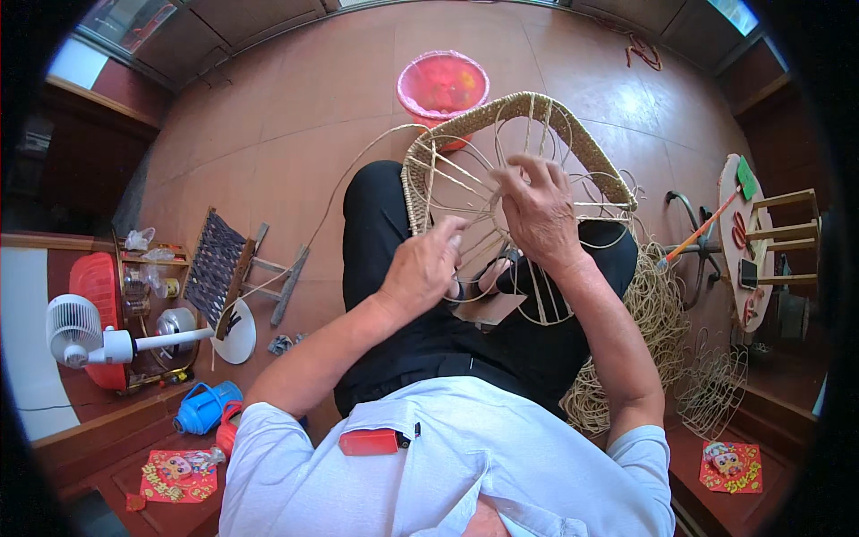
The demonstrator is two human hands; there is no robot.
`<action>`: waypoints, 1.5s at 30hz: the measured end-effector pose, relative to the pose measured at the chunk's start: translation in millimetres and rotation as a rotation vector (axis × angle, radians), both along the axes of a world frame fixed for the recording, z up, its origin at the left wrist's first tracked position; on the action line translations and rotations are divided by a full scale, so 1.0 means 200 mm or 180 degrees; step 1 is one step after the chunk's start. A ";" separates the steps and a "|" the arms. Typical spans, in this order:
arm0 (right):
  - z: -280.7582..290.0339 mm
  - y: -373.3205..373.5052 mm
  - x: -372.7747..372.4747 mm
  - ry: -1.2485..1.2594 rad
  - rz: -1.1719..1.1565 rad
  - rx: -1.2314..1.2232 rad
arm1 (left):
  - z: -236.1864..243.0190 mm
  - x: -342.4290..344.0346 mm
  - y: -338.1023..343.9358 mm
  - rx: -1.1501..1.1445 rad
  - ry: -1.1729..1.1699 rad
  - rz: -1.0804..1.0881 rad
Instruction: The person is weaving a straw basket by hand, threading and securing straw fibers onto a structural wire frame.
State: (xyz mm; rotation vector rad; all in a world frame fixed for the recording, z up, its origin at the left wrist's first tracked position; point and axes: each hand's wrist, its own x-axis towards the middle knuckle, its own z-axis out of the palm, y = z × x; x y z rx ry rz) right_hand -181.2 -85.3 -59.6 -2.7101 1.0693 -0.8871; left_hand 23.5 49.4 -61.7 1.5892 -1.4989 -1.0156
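Across my thighs rests a partly woven frame (586,148) with a rounded, braided tan rim. Thin pale cords (470,183) stretch over its opening and meet near the middle, with several loose loops around them. My left hand (419,270) is at the near left of this meeting point, fingers bent and tips pinched on a thin cord. Over the right part of the cords is my right hand (540,210), its fingers curled down and closed round a strand; the fingertips are partly hidden. One long cord runs from the rim's left corner toward the left.
A red bin (443,85) with a pink liner stands beyond the frame. A heap of tan cord (658,322) lies to my right, near a wooden board (744,242) carrying red scissors (739,230). On the left are a woven-seat chair (217,264), a white fan (76,331) and a blue jug (206,407).
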 end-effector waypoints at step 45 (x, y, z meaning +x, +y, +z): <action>0.09 -0.01 0.02 0.0289 -0.0305 0.0457 | -0.01 0.13 0.24 -0.1099 -0.2289 -0.0080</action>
